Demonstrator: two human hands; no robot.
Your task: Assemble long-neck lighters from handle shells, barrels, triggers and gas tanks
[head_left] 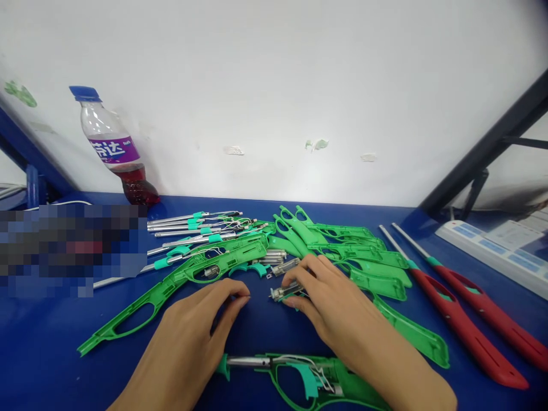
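Note:
My left hand (pixel 201 319) is closed in a pinch over the blue table (pixel 265 328); whatever sits between thumb and forefinger is too small to make out. In my right hand (pixel 329 302), fingers and thumb grip a small clear lighter fuel tank (pixel 280 293) with metal fittings at one end. Just beyond it lie more clear fuel tanks (pixel 286 266) and teal triggers (pixel 258 269). A green lighter shell half (pixel 160 294) is left of my left hand. Nearest me rests a partly assembled green lighter (pixel 338 379) with metal tube, white wires and teal trigger, partly hidden under my right forearm.
Several metal lighter tubes (pixel 180 224) with wires lie at the back left. Green shell halves (pixel 368 251) are piled behind my right hand. Two red lighters (pixel 462 319), a white power strip (pixel 496 251) and a tilted-looking drink bottle (pixel 113 148) flank them.

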